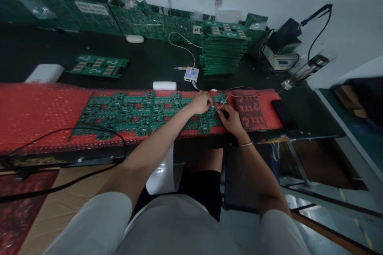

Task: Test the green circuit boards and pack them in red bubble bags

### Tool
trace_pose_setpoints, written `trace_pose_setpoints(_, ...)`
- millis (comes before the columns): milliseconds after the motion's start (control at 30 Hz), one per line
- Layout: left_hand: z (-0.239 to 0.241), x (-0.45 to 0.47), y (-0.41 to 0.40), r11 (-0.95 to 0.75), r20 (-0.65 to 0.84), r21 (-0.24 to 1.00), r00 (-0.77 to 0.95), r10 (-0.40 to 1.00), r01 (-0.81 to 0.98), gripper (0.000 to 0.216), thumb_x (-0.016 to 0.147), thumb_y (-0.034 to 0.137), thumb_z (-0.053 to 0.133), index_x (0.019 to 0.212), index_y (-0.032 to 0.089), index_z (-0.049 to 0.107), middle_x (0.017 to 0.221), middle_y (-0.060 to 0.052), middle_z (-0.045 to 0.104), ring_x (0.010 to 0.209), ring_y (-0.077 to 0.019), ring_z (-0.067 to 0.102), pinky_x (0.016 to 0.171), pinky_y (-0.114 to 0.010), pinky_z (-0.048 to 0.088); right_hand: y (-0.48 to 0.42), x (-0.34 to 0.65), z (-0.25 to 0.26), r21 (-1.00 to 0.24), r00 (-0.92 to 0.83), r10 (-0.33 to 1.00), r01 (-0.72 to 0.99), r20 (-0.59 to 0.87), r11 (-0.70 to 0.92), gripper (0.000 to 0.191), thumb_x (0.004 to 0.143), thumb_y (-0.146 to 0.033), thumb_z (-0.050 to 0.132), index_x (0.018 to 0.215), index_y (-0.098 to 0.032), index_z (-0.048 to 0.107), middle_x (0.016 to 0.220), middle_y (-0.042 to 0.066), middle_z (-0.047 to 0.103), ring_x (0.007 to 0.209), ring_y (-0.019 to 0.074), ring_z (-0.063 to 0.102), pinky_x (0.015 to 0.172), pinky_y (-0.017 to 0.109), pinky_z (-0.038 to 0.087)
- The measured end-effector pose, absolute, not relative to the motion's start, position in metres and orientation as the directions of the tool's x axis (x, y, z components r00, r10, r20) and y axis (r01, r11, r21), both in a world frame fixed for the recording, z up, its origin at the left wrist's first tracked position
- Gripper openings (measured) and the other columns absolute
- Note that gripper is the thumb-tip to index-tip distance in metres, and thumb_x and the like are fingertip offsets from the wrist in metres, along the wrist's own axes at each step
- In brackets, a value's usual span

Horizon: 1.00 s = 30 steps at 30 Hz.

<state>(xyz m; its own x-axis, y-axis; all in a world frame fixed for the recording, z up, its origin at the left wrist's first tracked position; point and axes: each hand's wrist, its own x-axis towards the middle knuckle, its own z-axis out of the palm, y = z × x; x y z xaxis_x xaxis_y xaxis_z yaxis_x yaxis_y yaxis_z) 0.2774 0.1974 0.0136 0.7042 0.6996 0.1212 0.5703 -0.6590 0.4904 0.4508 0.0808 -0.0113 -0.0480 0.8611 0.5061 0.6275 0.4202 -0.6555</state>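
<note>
A long green circuit board panel (pixel 134 113) lies on red bubble wrap (pixel 38 111) along the near edge of the black bench. My left hand (pixel 201 102) rests on the panel's right end, fingers curled down against the board. My right hand (pixel 229 120) is just right of it, pinched on a thin probe with wires (pixel 239 89) that run back to a small white meter (pixel 192 74). Both hands almost touch over the same spot on the panel.
A tall stack of green boards (pixel 223 50) stands behind the meter. More boards (pixel 98 65) lie at the back left. A dark red board (pixel 250 112) and a black phone (pixel 284 113) sit right of my hands. A soldering station (pixel 281 53) stands far right. A black cable (pixel 89 135) loops at left.
</note>
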Motion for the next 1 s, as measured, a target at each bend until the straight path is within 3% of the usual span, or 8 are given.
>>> trace_pose_setpoints(300, 0.015, 0.283, 0.19, -0.676, 0.123, 0.416, 0.699, 0.705, 0.608, 0.019, 0.085, 0.011, 0.06, 0.093, 0.015, 0.077, 0.108, -0.013, 0.068, 0.111, -0.0292, 0.062, 0.101, -0.041, 0.048, 0.08, 0.451, -0.01, -0.647, -0.038, 0.852, 0.633, 0.522, 0.424, 0.02, 0.099, -0.039, 0.053, 0.098, -0.023, 0.065, 0.096, 0.009, 0.073, 0.092, 0.0239, 0.069, 0.085, 0.041, 0.056)
trace_pose_setpoints(433, 0.016, 0.273, 0.185, -0.72, 0.178, 0.402, 0.723, 0.667, 0.566, 0.03, 0.089, 0.012, 0.056, 0.115, 0.013, 0.071, 0.113, -0.014, 0.068, 0.112, -0.0279, 0.061, 0.1, -0.04, 0.048, 0.08, 0.451, -0.01, -0.66, -0.021, 0.862, 0.634, 0.507, 0.403, 0.021, 0.099, -0.042, 0.053, 0.099, -0.024, 0.065, 0.098, 0.009, 0.073, 0.095, 0.0243, 0.069, 0.087, 0.042, 0.056)
trace_pose_setpoints(567, 0.015, 0.258, 0.176, -0.836, 0.154, 0.267, 0.835, 0.529, 0.48, 0.044, 0.091, 0.007, 0.047, 0.125, 0.02, 0.071, 0.131, -0.011, 0.064, 0.121, -0.028, 0.057, 0.106, -0.043, 0.044, 0.08, 0.451, -0.011, -0.668, -0.017, 0.871, 0.635, 0.491, 0.388, 0.022, 0.099, -0.043, 0.053, 0.099, -0.024, 0.065, 0.099, 0.01, 0.073, 0.096, 0.025, 0.068, 0.088, 0.043, 0.056)
trace_pose_setpoints(700, 0.012, 0.254, 0.169, -0.853, 0.116, 0.183, 0.851, 0.513, 0.489, 0.047, 0.089, 0.008, 0.049, 0.128, 0.021, 0.071, 0.141, -0.013, 0.058, 0.127, -0.0314, 0.054, 0.105, -0.046, 0.045, 0.079, 0.451, -0.011, -0.654, -0.044, 0.87, 0.641, 0.491, 0.401, 0.02, 0.099, -0.041, 0.053, 0.099, -0.025, 0.065, 0.098, 0.009, 0.073, 0.096, 0.0251, 0.068, 0.089, 0.044, 0.056)
trace_pose_setpoints(833, 0.009, 0.253, 0.169, -0.849, 0.144, 0.215, 0.845, 0.516, 0.482, 0.047, 0.089, 0.009, 0.05, 0.129, 0.019, 0.07, 0.14, -0.013, 0.06, 0.127, -0.0304, 0.055, 0.107, -0.047, 0.045, 0.079, 0.451, -0.011, -0.626, -0.09, 0.863, 0.652, 0.497, 0.428, 0.018, 0.1, -0.039, 0.053, 0.099, -0.025, 0.065, 0.097, 0.008, 0.072, 0.096, 0.0252, 0.067, 0.089, 0.044, 0.055)
trace_pose_setpoints(1000, 0.011, 0.242, 0.168, -0.833, 0.211, 0.357, 0.832, 0.513, 0.423, 0.05, 0.092, 0.007, 0.041, 0.135, 0.017, 0.065, 0.141, -0.012, 0.061, 0.128, -0.0246, 0.058, 0.111, -0.042, 0.047, 0.08, 0.451, -0.01, -0.595, -0.12, 0.861, 0.675, 0.494, 0.436, 0.018, 0.101, -0.037, 0.051, 0.101, -0.025, 0.065, 0.099, 0.008, 0.072, 0.099, 0.0253, 0.066, 0.092, 0.044, 0.054)
